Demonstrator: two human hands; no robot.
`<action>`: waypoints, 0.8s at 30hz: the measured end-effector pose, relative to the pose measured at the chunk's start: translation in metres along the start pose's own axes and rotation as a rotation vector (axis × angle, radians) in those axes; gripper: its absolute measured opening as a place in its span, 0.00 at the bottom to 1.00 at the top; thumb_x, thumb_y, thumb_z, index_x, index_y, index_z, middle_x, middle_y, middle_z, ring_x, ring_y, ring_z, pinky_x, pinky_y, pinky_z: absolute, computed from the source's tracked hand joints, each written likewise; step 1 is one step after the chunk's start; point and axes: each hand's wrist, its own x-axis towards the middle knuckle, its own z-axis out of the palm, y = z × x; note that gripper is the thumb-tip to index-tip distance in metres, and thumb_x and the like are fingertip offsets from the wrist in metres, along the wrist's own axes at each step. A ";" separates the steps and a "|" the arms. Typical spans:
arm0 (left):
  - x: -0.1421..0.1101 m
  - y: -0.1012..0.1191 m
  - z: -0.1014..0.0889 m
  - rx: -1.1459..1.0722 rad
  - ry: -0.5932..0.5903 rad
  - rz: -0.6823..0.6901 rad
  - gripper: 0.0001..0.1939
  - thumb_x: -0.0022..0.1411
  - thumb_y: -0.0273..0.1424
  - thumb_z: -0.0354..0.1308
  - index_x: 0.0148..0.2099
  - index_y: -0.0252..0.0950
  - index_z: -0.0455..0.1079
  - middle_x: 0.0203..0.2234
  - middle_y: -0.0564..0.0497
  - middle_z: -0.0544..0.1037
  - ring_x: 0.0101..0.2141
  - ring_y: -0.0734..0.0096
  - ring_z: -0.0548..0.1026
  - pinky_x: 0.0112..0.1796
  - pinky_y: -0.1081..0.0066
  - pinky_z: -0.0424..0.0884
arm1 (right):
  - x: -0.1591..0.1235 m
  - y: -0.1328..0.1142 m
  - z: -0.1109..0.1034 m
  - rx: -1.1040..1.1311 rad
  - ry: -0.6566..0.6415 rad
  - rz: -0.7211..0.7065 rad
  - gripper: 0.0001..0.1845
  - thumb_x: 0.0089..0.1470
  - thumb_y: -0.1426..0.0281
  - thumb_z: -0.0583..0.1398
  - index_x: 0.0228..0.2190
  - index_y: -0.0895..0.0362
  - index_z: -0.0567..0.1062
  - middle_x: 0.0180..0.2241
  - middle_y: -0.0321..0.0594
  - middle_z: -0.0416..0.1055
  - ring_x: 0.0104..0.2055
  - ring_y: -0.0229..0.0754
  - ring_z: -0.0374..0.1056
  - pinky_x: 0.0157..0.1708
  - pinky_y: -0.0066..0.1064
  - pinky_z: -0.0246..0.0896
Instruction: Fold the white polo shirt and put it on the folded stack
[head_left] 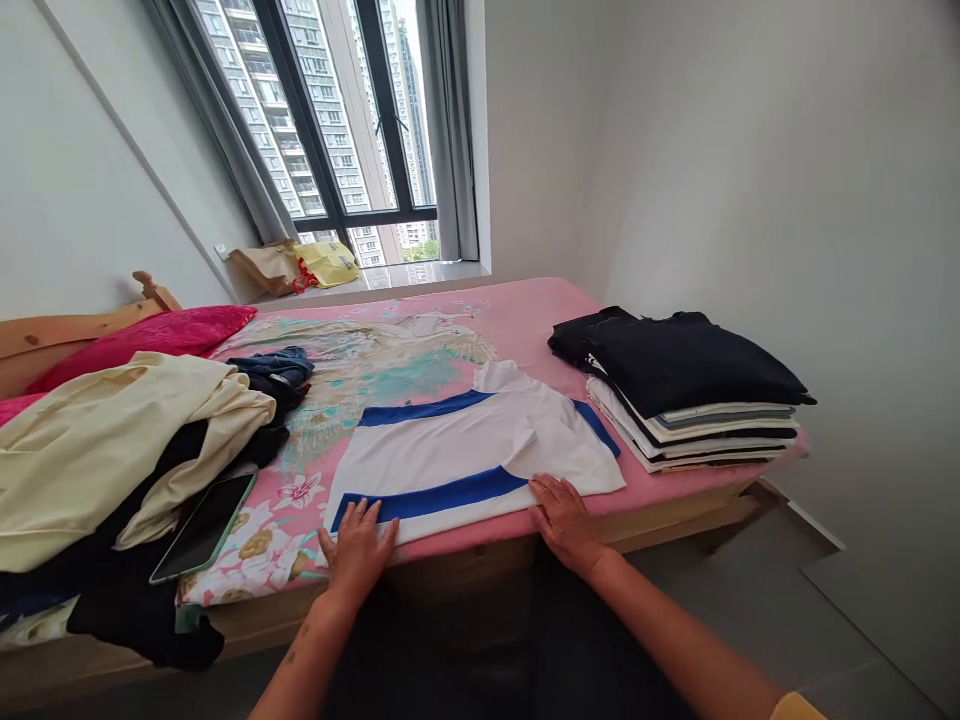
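Note:
A white shirt with blue stripes (465, 455) lies folded flat near the front edge of the bed (525, 310). My left hand (358, 545) rests flat on its near left corner, fingers spread, holding nothing. On the shirt's near right edge my right hand (564, 518) presses down, also flat with fingers stretched out.
A stack of folded clothes (690, 395), dark on top, sits at the bed's right end. A loose heap of cream and black clothes (120, 450) covers the left, with a phone (204, 525) beside it. A red pillow (150, 335) lies by the headboard. Bags (300, 265) stand on the windowsill.

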 end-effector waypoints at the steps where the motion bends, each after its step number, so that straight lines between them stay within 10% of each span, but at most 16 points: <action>1: 0.003 0.010 -0.003 -0.048 0.020 0.038 0.22 0.62 0.39 0.49 0.56 0.39 0.66 0.58 0.42 0.65 0.60 0.51 0.57 0.57 0.40 0.40 | 0.006 -0.002 -0.002 0.015 0.001 -0.008 0.23 0.61 0.65 0.47 0.54 0.56 0.66 0.57 0.43 0.62 0.61 0.45 0.53 0.61 0.44 0.41; 9: 0.033 0.152 -0.011 -0.355 -0.050 0.453 0.23 0.61 0.40 0.51 0.57 0.39 0.63 0.54 0.43 0.70 0.55 0.58 0.65 0.57 0.53 0.51 | 0.031 0.003 0.009 0.053 -0.138 0.058 0.27 0.61 0.60 0.47 0.58 0.57 0.60 0.61 0.43 0.54 0.64 0.47 0.48 0.61 0.46 0.40; 14: 0.058 0.228 0.008 -0.334 -0.173 0.426 0.35 0.55 0.38 0.56 0.62 0.33 0.55 0.53 0.36 0.68 0.53 0.52 0.66 0.50 0.57 0.61 | 0.032 0.007 0.010 0.075 -0.158 0.054 0.29 0.60 0.60 0.48 0.59 0.58 0.58 0.62 0.43 0.53 0.64 0.46 0.46 0.62 0.45 0.40; 24: 0.109 0.219 0.026 -0.437 -0.033 0.013 0.22 0.59 0.25 0.46 0.57 0.30 0.60 0.42 0.41 0.75 0.44 0.63 0.73 0.45 0.65 0.67 | 0.035 0.005 0.000 0.145 -0.196 0.100 0.29 0.59 0.59 0.50 0.60 0.55 0.57 0.63 0.40 0.50 0.65 0.45 0.43 0.63 0.44 0.36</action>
